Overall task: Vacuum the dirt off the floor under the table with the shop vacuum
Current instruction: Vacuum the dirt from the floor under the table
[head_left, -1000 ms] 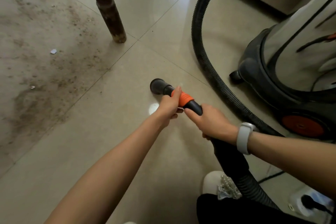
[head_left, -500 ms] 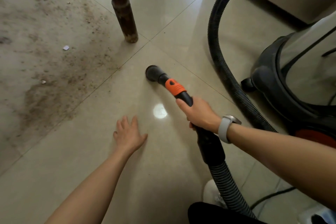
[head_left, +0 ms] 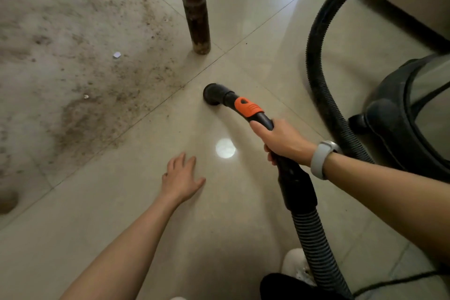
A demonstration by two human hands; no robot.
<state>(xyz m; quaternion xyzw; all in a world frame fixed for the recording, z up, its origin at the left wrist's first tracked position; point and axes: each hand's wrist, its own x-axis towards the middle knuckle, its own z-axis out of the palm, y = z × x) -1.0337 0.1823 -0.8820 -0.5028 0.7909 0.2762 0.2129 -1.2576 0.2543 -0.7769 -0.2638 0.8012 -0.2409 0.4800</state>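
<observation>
Right hand (head_left: 282, 140) grips the vacuum nozzle (head_left: 237, 105) at frame centre, beside the dirt (head_left: 97, 95) at left; left hand (head_left: 181, 178), fingers spread, lies over the floor (head_left: 121, 214).

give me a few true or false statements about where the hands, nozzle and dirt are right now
1. The right hand grips the hose handle. True.
2. The left hand holds the nozzle. False: it is open, fingers spread, low over the bare floor and apart from the nozzle.
3. The nozzle sits on the dirt. False: it is on a clean tile, to the right of the dirty patch.
4. The table leg stands beyond the nozzle. True.
5. The vacuum tank is on the left. False: it is on the right, beside the looping hose.
</observation>
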